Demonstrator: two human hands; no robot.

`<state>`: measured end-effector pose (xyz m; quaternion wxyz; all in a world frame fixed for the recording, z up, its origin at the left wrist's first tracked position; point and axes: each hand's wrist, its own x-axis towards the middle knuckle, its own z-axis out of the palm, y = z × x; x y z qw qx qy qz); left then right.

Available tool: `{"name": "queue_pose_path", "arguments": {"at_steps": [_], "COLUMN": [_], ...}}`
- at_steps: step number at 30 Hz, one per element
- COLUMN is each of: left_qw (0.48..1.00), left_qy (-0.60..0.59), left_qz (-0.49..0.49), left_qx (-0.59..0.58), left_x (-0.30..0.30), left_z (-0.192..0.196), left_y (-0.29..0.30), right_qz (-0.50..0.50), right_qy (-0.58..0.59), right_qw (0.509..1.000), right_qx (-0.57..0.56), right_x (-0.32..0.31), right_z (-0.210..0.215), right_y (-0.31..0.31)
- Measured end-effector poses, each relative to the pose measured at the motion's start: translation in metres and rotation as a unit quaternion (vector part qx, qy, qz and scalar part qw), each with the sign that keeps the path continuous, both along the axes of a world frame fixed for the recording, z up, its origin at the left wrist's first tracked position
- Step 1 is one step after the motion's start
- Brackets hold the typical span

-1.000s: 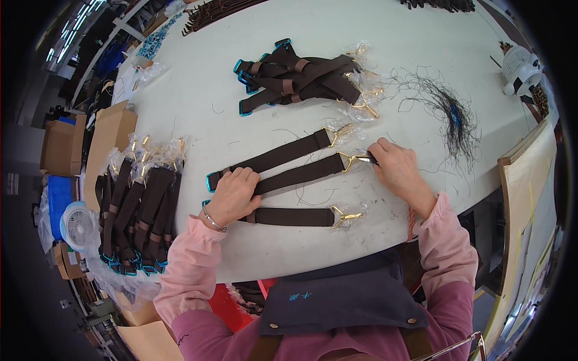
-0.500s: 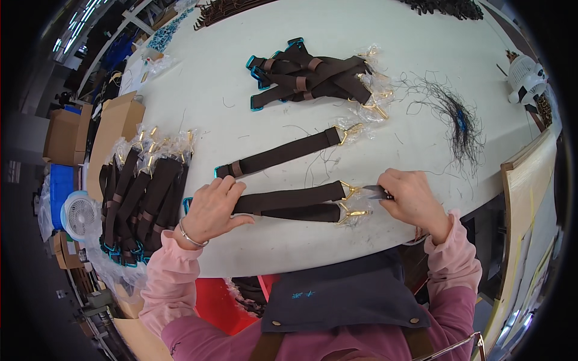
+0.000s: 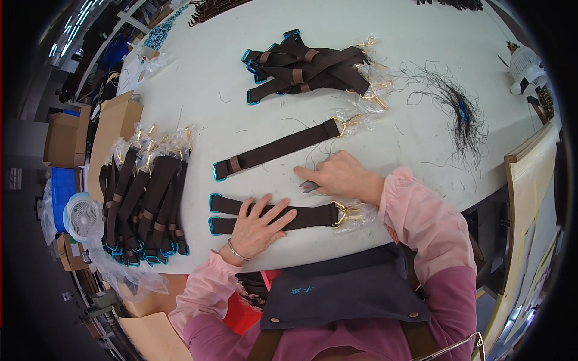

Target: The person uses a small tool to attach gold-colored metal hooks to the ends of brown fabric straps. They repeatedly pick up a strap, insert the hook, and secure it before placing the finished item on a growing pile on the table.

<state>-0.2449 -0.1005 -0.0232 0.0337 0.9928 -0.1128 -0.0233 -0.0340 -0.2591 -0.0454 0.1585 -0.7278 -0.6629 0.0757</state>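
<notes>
My left hand lies flat with its fingers spread over two dark brown straps. Their blue buckles stick out to its left, and their gold clasps, partly in clear plastic, lie together at the right end. Just beyond these straps, my right hand rests on the table with its index finger stretched out. It grips small thread snips, whose grey blades show under the fingers. Farther back, a single strap lies slantwise, its gold clasp to the right.
A heap of similar straps lies at the back of the white table. More straps hang over the left edge, near a small fan and cardboard boxes. Dark loose threads are piled at the right. A wooden board stands beyond.
My right hand has moved left with the snips, from the clasps to beyond the straps. My left hand has shifted right and flattened. The two near straps now lie closer together, both buckles showing.
</notes>
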Motion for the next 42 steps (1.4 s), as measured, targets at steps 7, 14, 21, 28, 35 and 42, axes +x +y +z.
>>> {"name": "queue_pose_path", "arguments": {"at_steps": [7,14,21,28,35,42], "left_qw": [0.998,0.985,0.991,0.979,0.978,0.979], "left_qy": [0.020,-0.120,-0.049,-0.079,-0.036,-0.106], "left_qz": [0.018,0.058,0.037,0.001,-0.020,-0.033], "left_qx": [-0.050,-0.113,-0.120,-0.189,-0.207,-0.172], "left_x": [-0.003,0.117,0.150,0.159,0.171,0.169], "left_z": [0.020,0.019,-0.010,-0.012,-0.016,-0.020], "left_y": [0.007,0.021,0.009,-0.009,-0.011,-0.012], "right_qz": [-0.271,-0.305,-0.260,-0.274,-0.272,-0.300], "right_qy": [-0.124,-0.043,0.011,0.076,0.069,0.085], "right_qw": [0.954,0.942,0.966,0.958,0.958,0.950], "right_qx": [0.041,0.133,0.015,0.031,0.059,0.007], "right_x": [0.069,0.079,0.072,0.068,0.067,0.071], "right_z": [-0.003,0.037,0.016,0.010,0.003,0.010], "right_y": [-0.146,-0.083,-0.048,-0.053,-0.057,-0.049]}}
